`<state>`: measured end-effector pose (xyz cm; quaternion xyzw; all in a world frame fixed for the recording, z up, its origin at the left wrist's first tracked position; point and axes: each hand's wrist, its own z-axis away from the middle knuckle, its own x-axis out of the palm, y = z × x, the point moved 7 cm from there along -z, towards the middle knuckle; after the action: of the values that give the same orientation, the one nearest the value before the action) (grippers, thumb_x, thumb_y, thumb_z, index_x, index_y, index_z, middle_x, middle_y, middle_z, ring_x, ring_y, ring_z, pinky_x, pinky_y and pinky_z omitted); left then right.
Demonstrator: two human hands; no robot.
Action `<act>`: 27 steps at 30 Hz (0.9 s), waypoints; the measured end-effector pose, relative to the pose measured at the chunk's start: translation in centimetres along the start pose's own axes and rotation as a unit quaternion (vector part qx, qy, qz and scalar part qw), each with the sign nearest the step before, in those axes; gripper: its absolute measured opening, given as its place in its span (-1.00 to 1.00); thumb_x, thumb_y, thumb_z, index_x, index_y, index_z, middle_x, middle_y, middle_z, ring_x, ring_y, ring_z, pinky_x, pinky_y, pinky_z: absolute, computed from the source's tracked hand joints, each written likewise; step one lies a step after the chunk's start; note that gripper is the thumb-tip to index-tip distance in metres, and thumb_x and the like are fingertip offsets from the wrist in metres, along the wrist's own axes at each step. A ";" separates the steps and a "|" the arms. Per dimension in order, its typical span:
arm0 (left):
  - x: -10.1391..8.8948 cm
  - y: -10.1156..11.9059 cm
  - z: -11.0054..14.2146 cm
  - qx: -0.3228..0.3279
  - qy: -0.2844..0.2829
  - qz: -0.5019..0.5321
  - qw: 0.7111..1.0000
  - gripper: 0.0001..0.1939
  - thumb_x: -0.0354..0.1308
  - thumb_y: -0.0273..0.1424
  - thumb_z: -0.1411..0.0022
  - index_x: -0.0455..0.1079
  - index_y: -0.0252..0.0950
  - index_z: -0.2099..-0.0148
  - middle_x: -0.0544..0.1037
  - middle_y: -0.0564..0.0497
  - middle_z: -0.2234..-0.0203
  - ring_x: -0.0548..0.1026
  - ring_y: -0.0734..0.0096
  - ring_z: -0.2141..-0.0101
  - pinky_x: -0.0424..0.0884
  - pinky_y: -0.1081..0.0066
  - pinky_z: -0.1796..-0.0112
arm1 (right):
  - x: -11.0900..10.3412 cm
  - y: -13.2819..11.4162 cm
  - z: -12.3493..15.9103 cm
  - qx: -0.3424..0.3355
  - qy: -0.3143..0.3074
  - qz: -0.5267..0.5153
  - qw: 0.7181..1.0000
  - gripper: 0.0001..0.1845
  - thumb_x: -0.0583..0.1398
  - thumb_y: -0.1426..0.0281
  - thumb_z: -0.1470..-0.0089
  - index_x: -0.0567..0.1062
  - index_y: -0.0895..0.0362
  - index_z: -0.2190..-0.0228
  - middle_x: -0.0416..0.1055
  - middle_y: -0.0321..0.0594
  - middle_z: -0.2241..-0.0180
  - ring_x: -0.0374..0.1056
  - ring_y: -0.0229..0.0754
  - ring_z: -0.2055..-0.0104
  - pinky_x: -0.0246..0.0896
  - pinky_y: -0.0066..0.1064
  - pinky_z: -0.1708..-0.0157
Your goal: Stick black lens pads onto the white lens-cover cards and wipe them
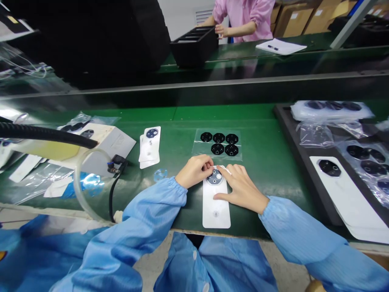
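A white phone back cover (216,202) lies flat on the green bench in front of me, its round camera ring (214,177) at the far end. My left hand (194,170) curls at the cover's top left corner, fingertips pinched at the ring's edge. My right hand (241,187) rests on the cover's right side, fingers pressed by the ring and thumb on the white surface. Just beyond lies a clear sheet (219,143) carrying several black octagonal camera pieces.
A small stack of white covers (150,147) lies to the left, by a black hose (45,134) and clear tubing. A dark tray (334,162) on the right holds bagged black parts and a white cover. Across the conveyor, a person in pink (243,18) handles a black bin.
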<state>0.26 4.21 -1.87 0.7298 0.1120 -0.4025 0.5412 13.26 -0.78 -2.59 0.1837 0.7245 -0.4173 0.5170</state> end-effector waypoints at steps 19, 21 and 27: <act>2.0 1.7 1.1 0.000 -0.020 -0.210 0.978 -0.87 -0.10 -0.55 -0.33 0.21 -0.28 0.26 0.36 -0.07 0.28 0.39 0.29 0.30 0.32 0.37 0.39 | -0.4 0.0 -0.3 0.004 -0.005 0.004 1.000 -0.12 0.33 -0.04 0.10 0.26 0.19 -0.11 0.29 -0.09 0.20 0.18 0.03 0.15 0.11 -0.12 0.06; 2.2 1.9 1.4 0.004 -0.015 -0.227 0.974 -0.88 -0.11 -0.54 -0.35 0.19 -0.27 0.26 0.35 -0.05 0.29 0.38 0.30 0.30 0.30 0.38 0.40 | -0.4 0.0 -0.3 0.003 -0.007 0.005 1.000 -0.11 0.33 -0.05 0.10 0.26 0.21 -0.12 0.29 -0.08 0.20 0.18 0.04 0.15 0.10 -0.12 0.06; 2.4 2.4 2.5 0.027 -0.004 -0.264 0.964 -0.87 -0.12 -0.55 -0.34 0.16 -0.26 0.27 0.34 -0.03 0.32 0.37 0.32 0.33 0.27 0.39 0.46 | -0.4 0.0 -0.3 0.006 -0.004 -0.005 1.000 -0.09 0.30 -0.07 0.07 0.22 0.20 -0.15 0.30 -0.06 0.16 0.19 0.07 0.09 0.10 -0.11 0.04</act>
<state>2.09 0.40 -2.06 0.6873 0.2874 -0.5365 0.3965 13.19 -0.45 -2.21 0.1815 0.7208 -0.4245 0.5170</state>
